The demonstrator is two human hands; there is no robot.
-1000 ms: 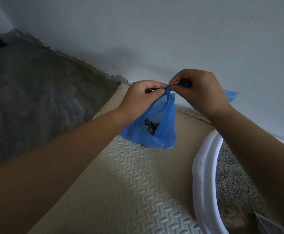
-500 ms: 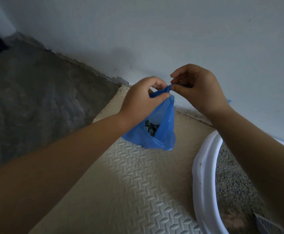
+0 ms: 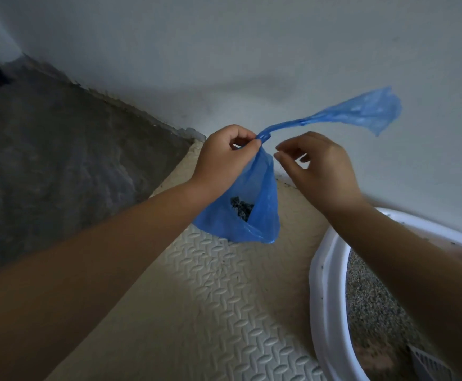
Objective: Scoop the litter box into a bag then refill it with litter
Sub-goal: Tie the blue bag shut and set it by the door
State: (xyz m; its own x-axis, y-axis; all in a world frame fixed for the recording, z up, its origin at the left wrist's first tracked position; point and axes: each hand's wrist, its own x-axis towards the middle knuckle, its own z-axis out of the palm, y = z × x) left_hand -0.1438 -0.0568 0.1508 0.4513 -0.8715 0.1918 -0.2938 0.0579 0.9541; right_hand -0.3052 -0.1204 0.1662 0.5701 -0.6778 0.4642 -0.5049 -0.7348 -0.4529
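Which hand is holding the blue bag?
The left hand is: it pinches the blue bag at its twisted neck. The right hand is just beside the bag, its fingers loosely curled and holding nothing.

Between your left hand [image 3: 224, 158] and your right hand [image 3: 318, 166] there is only a narrow gap of air. The twisted tail of the blue bag [image 3: 265, 204] runs above your right hand toward the wall [image 3: 224, 64], which stands close behind both hands. Under the hanging bag the beige mat [image 3: 219, 312] lies bare toward you. The white litter box rim [image 3: 326, 298] borders it at your right, the grey floor [image 3: 59, 160] at your left.
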